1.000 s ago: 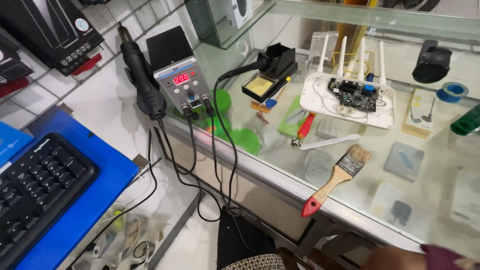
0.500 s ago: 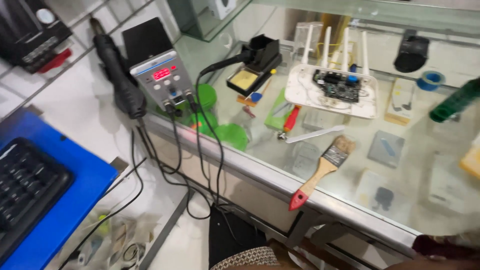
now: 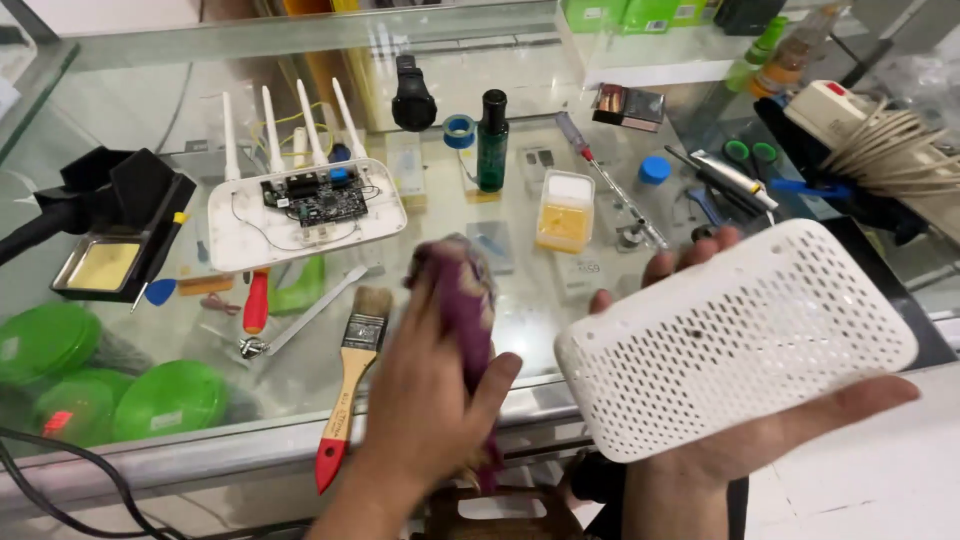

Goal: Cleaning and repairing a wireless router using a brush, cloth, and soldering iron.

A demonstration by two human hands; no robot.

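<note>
White perforated plastic router cover (image 3: 735, 340) rests in our right hand (image 3: 740, 440); our left hand (image 3: 430, 400) grips a crumpled purple cloth (image 3: 462, 300) beside it. Both newly entered view.

I see glass table (image 3: 600, 300): opened router (image 3: 300, 210) upper left, paintbrush (image 3: 350, 385) lower centre, green lids (image 3: 165, 400) lower left, yellow box (image 3: 566, 210) centre.
</note>
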